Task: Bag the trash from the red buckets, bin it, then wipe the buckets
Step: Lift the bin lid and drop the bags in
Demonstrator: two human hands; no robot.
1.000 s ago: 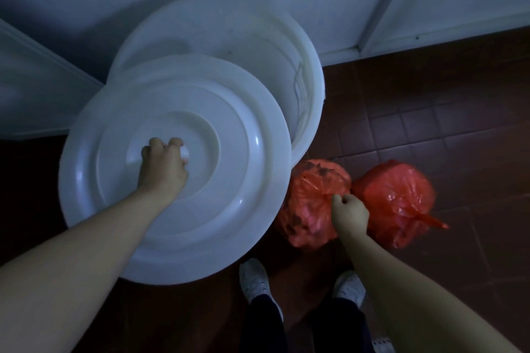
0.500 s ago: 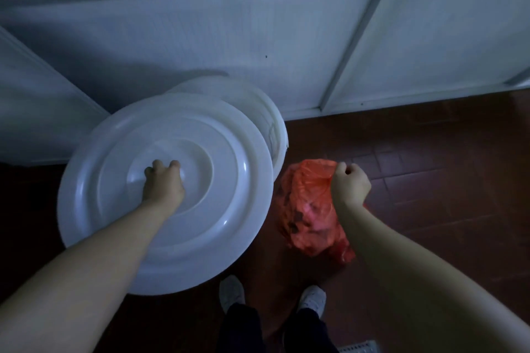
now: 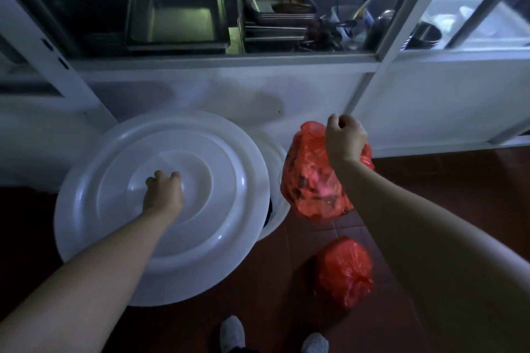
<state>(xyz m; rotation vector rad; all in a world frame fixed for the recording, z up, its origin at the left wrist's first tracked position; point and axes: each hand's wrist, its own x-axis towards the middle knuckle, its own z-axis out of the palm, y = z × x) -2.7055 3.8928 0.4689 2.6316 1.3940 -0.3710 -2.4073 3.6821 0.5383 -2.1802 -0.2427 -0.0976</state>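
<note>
Two red trash bags are in front of me. One red bag [image 3: 321, 180] hangs in the air from my right hand [image 3: 345, 139], whose fingers are curled tight around its gathered top; the bag is full and lumpy, and it hangs just to the right of the white bin [image 3: 276, 209]. The second red bag [image 3: 344, 272], knotted shut, sits on the dark red tiled floor [image 3: 444, 186] below the first one and near my right shoe [image 3: 315, 344].

My left hand [image 3: 163, 192] is at the middle of the big round white lid [image 3: 160, 209], fingers curled over its centre and gripping it there. I hold the lid off to the left of the bin, so that only a curved strip of the bin's rim and a dark sliver of its inside show past the lid's right edge. My left shoe [image 3: 233, 334] stands below the lid's lower edge.

Behind the bin is a white cabinet front [image 3: 229, 94]. Above it, on a shelf behind a metal frame, sit steel trays [image 3: 177, 20], a bunch of utensils [image 3: 338, 26] and a stack of steel bowls [image 3: 424, 36]. I see no red buckets from here.
</note>
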